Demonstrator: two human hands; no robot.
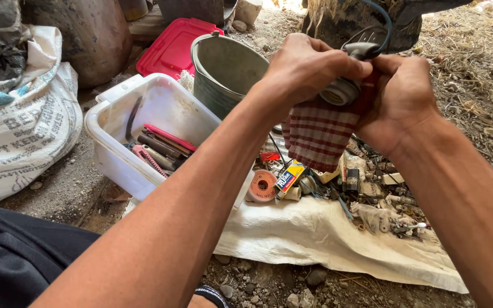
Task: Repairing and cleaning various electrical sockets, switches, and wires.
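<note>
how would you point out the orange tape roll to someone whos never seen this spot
Start at the white tub of tools on the ground. Just right of its near corner, on the edge of the white sack, lies the tape roll. It is the only flat, pale orange ring there, next to a small yellow and blue box.
</note>
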